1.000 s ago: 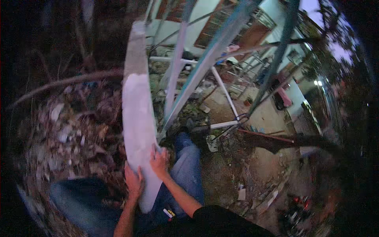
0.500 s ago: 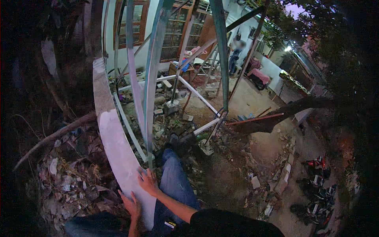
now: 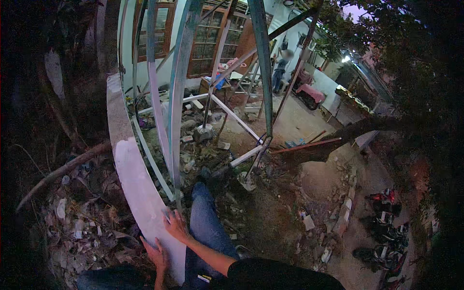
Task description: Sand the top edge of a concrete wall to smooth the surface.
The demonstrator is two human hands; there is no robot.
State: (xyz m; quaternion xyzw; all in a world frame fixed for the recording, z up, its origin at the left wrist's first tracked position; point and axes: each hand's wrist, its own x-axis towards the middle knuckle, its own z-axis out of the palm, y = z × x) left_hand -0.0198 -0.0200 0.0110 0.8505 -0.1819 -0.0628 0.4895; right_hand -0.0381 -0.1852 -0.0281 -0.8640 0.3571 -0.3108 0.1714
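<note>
I sit astride a long, narrow wall top [image 3: 137, 179], its nearer stretch coated white and its far stretch bare grey. My left hand [image 3: 155, 254] rests at the wall's left edge, thumb and fingers apart. Farther along, at the right edge, my right hand [image 3: 177, 226] lies on the white surface with its fingers spread. Neither hand visibly holds anything. My jeans-clad right leg [image 3: 209, 217] hangs down on the right side of the wall. Just beyond my right hand, upright metal posts [image 3: 178, 101] rise close along the wall.
White horizontal bars [image 3: 238, 118] join the posts into a frame. Rubble [image 3: 77, 227] covers the ground far below on the left. A person [image 3: 280, 70] stands near the house at the back. A thick tree trunk [image 3: 338, 140] leans across the right; motorcycles [image 3: 386, 232] are parked there.
My view has shifted slightly, so the scene sits a little farther left. Both hands stay on the wall top with little visible movement.
</note>
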